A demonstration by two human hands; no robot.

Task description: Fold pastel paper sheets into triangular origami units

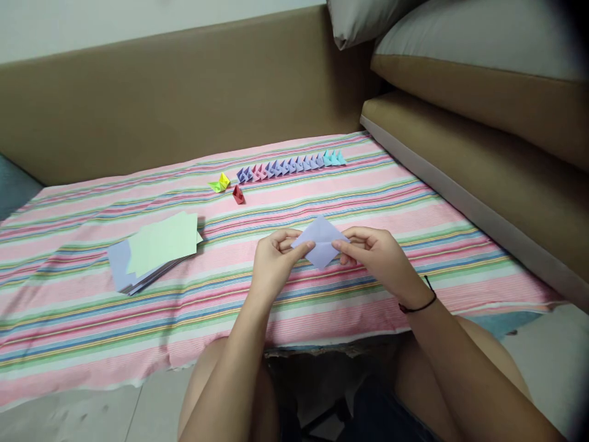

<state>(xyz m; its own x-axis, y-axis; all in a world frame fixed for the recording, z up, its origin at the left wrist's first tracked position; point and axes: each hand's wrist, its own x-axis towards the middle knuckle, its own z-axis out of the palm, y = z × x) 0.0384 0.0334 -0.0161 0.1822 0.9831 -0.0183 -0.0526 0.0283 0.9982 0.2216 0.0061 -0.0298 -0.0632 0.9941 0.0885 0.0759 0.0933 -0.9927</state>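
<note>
Working remotely, I've got L hand (pixel 278 258) & R hand (pixel 375 250) pinching the paper (pixel 322 233) near opp. corners: thumbs on top, fingers behind, forearms angled in twd ea. other. Paper's over the cloth (pixel 437 227), well R of the stack (pixel 165 240).

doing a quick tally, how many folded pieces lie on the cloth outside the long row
3: a green piece and a yellow piece together off the left end of the row, and a red piece just in front. Another could be hidden.
</note>
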